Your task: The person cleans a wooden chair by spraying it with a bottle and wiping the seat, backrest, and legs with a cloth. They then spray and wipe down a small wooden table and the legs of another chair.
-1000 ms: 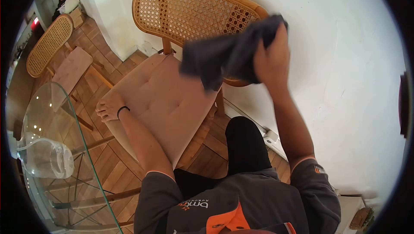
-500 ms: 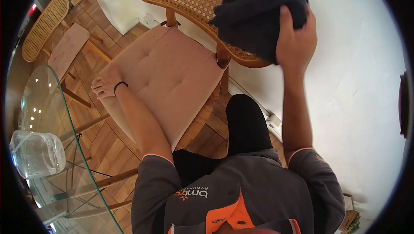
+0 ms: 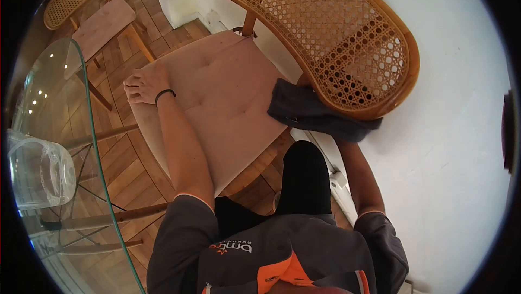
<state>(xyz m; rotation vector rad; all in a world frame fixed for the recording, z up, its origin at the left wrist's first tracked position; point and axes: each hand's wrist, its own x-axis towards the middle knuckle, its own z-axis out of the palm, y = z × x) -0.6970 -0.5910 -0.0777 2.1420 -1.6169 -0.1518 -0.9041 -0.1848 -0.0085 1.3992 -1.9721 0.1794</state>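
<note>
My left hand, with a black band at its wrist, grips the front edge of the pink seat cushion, fingers curled over the rim. The cushion lies on a wooden chair with a woven cane backrest. A dark grey cloth is bunched beneath the backrest's lower edge, beside the rear corner of the cushion. My right forearm reaches up to this cloth. The cloth and backrest hide my right hand, which holds the cloth.
A glass table with a green edge is at the left, and a clear plastic container shows there. Another cane chair stands farther back. A white wall runs along the right, close behind the backrest.
My right hand has moved the cloth from over the front of the backrest down to beneath and behind its lower edge. My left hand stays on the cushion's edge. The view has shifted slightly.
</note>
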